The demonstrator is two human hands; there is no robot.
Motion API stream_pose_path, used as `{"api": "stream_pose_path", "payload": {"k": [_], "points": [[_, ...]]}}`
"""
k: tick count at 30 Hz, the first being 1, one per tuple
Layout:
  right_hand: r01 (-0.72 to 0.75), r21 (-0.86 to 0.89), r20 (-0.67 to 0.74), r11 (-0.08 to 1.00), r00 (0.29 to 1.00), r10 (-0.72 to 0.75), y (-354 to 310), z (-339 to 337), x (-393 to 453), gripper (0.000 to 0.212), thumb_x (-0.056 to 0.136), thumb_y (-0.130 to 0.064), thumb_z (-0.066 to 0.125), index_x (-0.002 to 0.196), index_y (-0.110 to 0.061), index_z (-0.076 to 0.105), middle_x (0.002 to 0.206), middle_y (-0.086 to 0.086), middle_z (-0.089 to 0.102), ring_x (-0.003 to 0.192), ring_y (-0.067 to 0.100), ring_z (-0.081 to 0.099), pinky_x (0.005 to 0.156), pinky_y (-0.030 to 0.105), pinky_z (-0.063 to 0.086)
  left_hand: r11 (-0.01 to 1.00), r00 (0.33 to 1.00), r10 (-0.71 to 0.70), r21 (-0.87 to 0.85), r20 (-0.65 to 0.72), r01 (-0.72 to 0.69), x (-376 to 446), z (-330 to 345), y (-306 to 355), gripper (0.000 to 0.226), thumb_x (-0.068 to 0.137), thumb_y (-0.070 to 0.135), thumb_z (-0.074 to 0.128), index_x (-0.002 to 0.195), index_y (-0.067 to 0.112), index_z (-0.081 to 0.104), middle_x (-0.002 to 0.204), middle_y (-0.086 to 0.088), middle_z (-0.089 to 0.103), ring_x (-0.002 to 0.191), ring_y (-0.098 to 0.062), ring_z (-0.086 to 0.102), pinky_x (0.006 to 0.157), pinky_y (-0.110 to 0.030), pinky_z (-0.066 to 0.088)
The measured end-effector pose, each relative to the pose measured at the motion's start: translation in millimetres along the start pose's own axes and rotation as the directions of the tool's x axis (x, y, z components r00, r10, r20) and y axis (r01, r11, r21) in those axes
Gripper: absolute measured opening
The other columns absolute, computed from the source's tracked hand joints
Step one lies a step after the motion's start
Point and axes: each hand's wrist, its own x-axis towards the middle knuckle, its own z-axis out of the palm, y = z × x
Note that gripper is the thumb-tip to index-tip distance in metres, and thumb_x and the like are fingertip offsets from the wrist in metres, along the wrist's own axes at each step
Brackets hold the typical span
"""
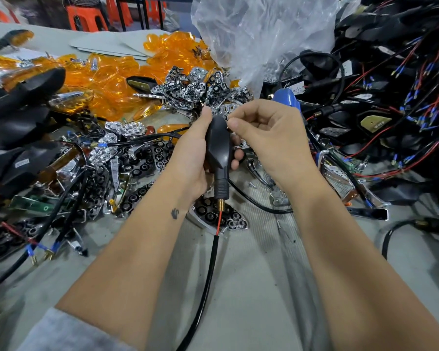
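Two hands work on one lamp over a very messy table (259,287). The left hand (190,158) is wrapped around a black turn-signal shell (217,145) and holds it up above the table, right in the middle of the view. The thumb lies along the left side and the fingers curl round the back. The shell's round end points away from the person. Its thin stem points down, with a brass screw end (221,201), a red wire (219,219) and a black cable (205,287) hanging from it.

The right hand (266,138) has its fingers curled in. Its thumb and first finger pinch at the top right edge of the shell. I cannot tell if a tiny part sits between them.

I think the step is putting something into the open face of the shell, which is turned away from us. A pile of shiny chrome reflectors (188,87) lies just behind the hands, and orange lenses (107,82) lie beside that.

Next, the right hand likely needs one reflector from the pile. It must go in the right way round and be pushed flat, while the left hand keeps the shell steady.
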Motion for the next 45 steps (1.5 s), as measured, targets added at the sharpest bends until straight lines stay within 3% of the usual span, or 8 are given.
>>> {"api": "stream_pose_path", "payload": {"k": [16,22,27,32,36,40,42,45], "points": [[0.0,-0.069,0.029,0.998,1.0,0.002,-0.5,-0.9,-0.4,0.015,0.093,-0.006,0.066,0.085,-0.014,0.075,0.066,0.0,0.062,0.059,0.013,0.056,0.058,0.026,0.054,0.948,0.976,-0.203,-0.235,0.08,0.216,2.3,-4.0,2.0,0.052,0.103,0.049,0.041,0.085,0.005,0.062,0.064,-0.01,0.06,0.045,-0.016,0.056,0.035,-0.019,0.045],[-0.025,-0.276,-0.361,0.961,0.929,-0.079,-1.8,-25.7,9.6,0.024,0.094,-0.019,0.059,0.075,-0.014,0.073,0.068,-0.005,0.068,0.064,-0.001,0.055,0.064,0.017,0.042,0.871,0.967,-0.182,-0.428,0.178,0.242,2.5,-8.6,3.6,0.049,0.101,0.05,0.041,0.087,0.005,0.055,0.071,-0.009,0.059,0.048,-0.015,0.055,0.037,-0.021,0.048],[-0.355,-0.695,-0.472,0.625,0.882,-0.023,4.5,-64.6,10.2,0.029,0.089,-0.025,0.05,0.088,-0.002,0.066,0.074,0.011,0.06,0.061,0.018,0.045,0.056,0.03,0.033,0.797,0.983,-0.098,-0.58,0.152,0.17,5.7,-13.6,6.6,0.047,0.101,0.052,0.039,0.093,0.007,0.051,0.072,-0.007,0.059,0.05,-0.015,0.056,0.041,-0.021,0.049],[-0.403,-0.872,-0.396,0.277,0.915,0.082,12.4,-47.4,21.3,0.03,0.09,-0.031,0.057,0.105,-0.005,0.054,0.09,0.009,0.054,0.078,0.031,0.048,0.066,0.033,0.034,0.901,0.992,-0.105,-0.415,0.072,0.125,7.9,-11.4,2.7,0.046,0.101,0.05,0.041,0.088,0.009,0.055,0.072,-0.007,0.06,0.051,-0.016,0.056,0.041,-0.021,0.048],[-0.419,-0.895,-0.406,0.149,0.907,0.11,22.8,-38.6,32.8,0.056,0.084,-0.023,0.068,0.127,0.001,0.042,0.108,0.016,0.061,0.099,0.036,0.061,0.068,0.035,0.036,0.931,0.993,-0.099,-0.346,0.069,0.117,10.6,-11.9,2.5,0.044,0.101,0.05,0.042,0.086,0.011,0.056,0.071,-0.006,0.061,0.051,-0.016,0.056,0.042,-0.021,0.048],[-0.466,-0.803,-0.413,0.371,0.885,0.215,17.2,-55.3,50.1,0.043,0.074,-0.025,0.077,0.102,-0.005,0.052,0.089,0.01,0.057,0.086,0.035,0.059,0.065,0.036,0.042,0.94,0.995,-0.072,-0.327,0.072,0.092,13.7,-14.0,3.6,0.046,0.101,0.05,0.042,0.082,0.011,0.057,0.071,-0.006,0.06,0.051,-0.016,0.056,0.042,-0.021,0.048],[-0.518,-0.523,-0.407,0.677,0.85,0.335,10.7,-63.0,55.6,0.038,0.069,-0.016,0.08,0.096,-0.003,0.057,0.092,0.014,0.063,0.08,0.034,0.063,0.07,0.042,0.056,0.949,0.996,-0.045,-0.309,0.073,0.066,14.4,-16.2,4.5,0.047,0.101,0.05,0.042,0.08,0.01,0.058,0.071,-0.006,0.06,0.052,-0.017,0.056,0.043,-0.021,0.048],[-0.467,-0.087,-0.35,0.88,0.841,0.412,2.6,-69.7,60.0,0.038,0.073,0.0,0.073,0.107,0.007,0.058,0.095,0.019,0.064,0.073,0.029,0.062,0.071,0.045,0.059,0.97,0.998,-0.015,-0.243,0.058,0.028,15.7,-18.3,5.5,0.046,0.1,0.05,0.043,0.08,0.011,0.059,0.07,-0.006,0.06,0.053,-0.018,0.056,0.044,-0.021,0.048]]}}
